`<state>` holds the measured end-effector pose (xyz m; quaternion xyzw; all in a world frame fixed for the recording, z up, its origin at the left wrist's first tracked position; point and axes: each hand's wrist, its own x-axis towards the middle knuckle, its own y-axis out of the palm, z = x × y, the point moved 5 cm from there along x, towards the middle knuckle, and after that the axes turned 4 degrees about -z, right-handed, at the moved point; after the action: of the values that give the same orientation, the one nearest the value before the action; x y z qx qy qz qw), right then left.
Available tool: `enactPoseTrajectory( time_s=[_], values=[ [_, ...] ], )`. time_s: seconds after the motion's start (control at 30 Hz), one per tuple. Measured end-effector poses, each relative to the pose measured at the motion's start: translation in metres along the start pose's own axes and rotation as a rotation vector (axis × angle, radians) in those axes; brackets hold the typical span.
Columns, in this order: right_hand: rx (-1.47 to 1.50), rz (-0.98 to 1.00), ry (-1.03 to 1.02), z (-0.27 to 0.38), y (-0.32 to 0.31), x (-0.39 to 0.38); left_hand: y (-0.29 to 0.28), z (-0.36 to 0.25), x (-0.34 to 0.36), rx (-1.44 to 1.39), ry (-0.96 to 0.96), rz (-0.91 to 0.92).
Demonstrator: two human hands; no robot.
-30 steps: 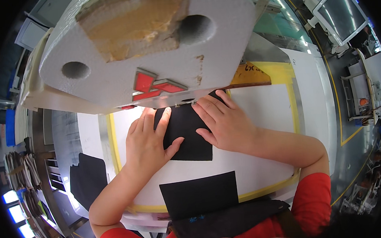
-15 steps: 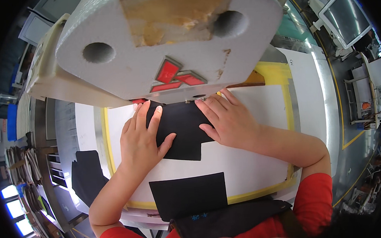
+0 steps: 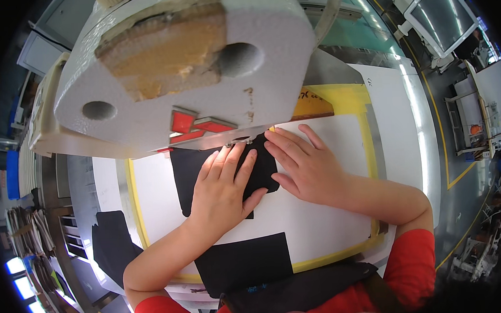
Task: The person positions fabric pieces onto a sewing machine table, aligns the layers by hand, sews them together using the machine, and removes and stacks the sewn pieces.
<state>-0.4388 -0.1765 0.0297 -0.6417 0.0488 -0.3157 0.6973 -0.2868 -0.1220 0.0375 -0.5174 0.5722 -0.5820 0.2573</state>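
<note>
A black fabric piece [image 3: 186,177] lies under the front of a white sewing machine head [image 3: 152,119] with a red emblem. My left hand [image 3: 221,193] rests flat on this fabric, fingers stretched toward the machine. Beside the fabric's right edge is my right hand [image 3: 313,169], its fingers extended and slightly apart, with the index fingertip and thumb at the edge. Neither hand grasps anything. The machine head hides the far end of the fabric and the needle area. Another black fabric piece [image 3: 244,261] lies at the near edge of the white work surface.
Yellow tape [image 3: 369,150] borders the white work surface [image 3: 333,226]. More black fabric [image 3: 113,243] sits to the left, by my forearm. An orange-brown block [image 3: 311,105] stands behind my right hand. A monitor [image 3: 442,16] is at the far right.
My left hand has moved from the fabric's left edge to the right, over its middle. My right hand stays at the right edge. The whole view has shifted, putting the machine further left.
</note>
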Motion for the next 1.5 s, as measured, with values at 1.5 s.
enactPoseTrajectory(
  time_s=[1.5],
  values=[
    [0.286, 0.058, -0.320, 0.067, -0.006, 0.017, -0.151, 0.139, -0.275, 0.124, -1.416, -0.215]
  ],
)
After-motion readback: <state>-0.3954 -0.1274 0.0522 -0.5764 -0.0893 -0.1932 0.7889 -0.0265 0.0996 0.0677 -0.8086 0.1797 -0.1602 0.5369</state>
